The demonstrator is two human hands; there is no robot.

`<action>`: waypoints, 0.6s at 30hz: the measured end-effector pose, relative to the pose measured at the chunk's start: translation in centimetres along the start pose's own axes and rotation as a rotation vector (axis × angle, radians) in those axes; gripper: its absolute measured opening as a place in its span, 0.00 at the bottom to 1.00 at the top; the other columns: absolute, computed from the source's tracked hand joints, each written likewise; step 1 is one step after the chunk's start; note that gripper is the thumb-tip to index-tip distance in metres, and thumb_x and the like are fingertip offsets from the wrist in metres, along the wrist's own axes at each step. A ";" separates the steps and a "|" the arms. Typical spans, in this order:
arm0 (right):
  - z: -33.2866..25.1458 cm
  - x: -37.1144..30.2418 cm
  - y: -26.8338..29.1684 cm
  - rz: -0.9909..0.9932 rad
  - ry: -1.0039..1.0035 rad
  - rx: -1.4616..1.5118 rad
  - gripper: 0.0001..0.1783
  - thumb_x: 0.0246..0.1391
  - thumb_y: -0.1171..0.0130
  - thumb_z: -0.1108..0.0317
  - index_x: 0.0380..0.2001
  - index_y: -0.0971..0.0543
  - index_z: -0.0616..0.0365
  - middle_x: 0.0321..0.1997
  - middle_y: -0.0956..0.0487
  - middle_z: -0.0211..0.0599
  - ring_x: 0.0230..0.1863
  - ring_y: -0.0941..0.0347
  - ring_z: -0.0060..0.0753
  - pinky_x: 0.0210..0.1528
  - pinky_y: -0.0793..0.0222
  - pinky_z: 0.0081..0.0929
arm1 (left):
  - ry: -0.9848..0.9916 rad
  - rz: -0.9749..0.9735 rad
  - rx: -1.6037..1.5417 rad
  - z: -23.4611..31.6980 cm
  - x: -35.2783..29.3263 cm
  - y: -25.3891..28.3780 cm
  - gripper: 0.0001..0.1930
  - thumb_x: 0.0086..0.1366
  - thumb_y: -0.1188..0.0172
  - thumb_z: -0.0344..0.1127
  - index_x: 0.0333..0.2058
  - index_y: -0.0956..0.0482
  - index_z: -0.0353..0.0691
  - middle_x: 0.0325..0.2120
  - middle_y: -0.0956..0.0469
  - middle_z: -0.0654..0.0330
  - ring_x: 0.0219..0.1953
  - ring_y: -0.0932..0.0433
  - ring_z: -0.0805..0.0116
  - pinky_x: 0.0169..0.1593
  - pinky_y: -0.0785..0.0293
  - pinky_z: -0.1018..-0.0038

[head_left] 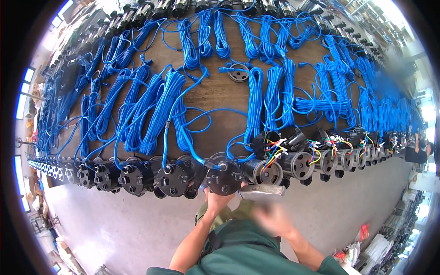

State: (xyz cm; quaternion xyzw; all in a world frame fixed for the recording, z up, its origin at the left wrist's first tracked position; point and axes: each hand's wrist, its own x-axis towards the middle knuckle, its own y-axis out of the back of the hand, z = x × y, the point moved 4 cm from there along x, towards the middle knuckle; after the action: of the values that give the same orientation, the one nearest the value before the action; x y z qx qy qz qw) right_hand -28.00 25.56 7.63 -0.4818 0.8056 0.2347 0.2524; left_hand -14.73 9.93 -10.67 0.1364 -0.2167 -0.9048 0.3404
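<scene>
Presumably steadying the capped cylinder (224, 179) — grasping it from below with the left hand (218, 200) — but through blur, cannot tell the grip of the right hand (273, 218).

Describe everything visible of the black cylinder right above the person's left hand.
The black cylinder lies on its side at the near edge of the brown table, its round end facing the person. That end is dark, perhaps plastic or painted metal, and looks closed, with small raised fittings near its sides and a round one low down. A bright blue cable joins it near the top and runs up-left. The left hand is at its underside; the exact contact is hidden, as is most of its body.
</scene>
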 end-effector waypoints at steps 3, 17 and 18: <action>2.1 0.1 0.8 -0.067 -0.053 0.045 0.20 0.70 0.39 0.54 0.30 0.27 0.57 0.23 0.28 0.22 0.22 0.35 0.13 0.23 0.40 0.20 | 0.013 0.008 0.005 0.1 0.1 0.3 0.20 0.56 0.31 0.32 0.48 0.22 0.40 0.39 0.18 0.58 0.41 0.20 0.61 0.48 0.22 0.64; 1.9 -0.3 1.5 -0.016 -0.136 0.331 0.21 0.73 0.42 0.57 0.24 0.32 0.51 0.20 0.36 0.18 0.17 0.43 0.12 0.18 0.48 0.19 | 0.151 0.044 -0.234 -0.6 -0.4 -0.5 0.27 0.55 0.26 0.44 0.52 0.20 0.42 0.42 0.15 0.59 0.44 0.15 0.61 0.46 0.21 0.62; 1.0 -0.3 1.6 -0.007 -0.134 0.316 0.21 0.73 0.42 0.57 0.25 0.32 0.52 0.20 0.35 0.18 0.17 0.43 0.12 0.18 0.48 0.19 | 0.130 0.074 -0.293 -0.8 -0.8 -0.7 0.27 0.55 0.26 0.45 0.52 0.20 0.42 0.42 0.15 0.59 0.45 0.15 0.60 0.46 0.21 0.62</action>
State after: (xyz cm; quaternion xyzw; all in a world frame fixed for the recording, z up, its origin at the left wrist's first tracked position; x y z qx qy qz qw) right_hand -29.10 27.09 7.25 -0.4222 0.8122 0.1359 0.3790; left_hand -14.22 10.74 -11.63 0.1353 -0.0647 -0.9028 0.4031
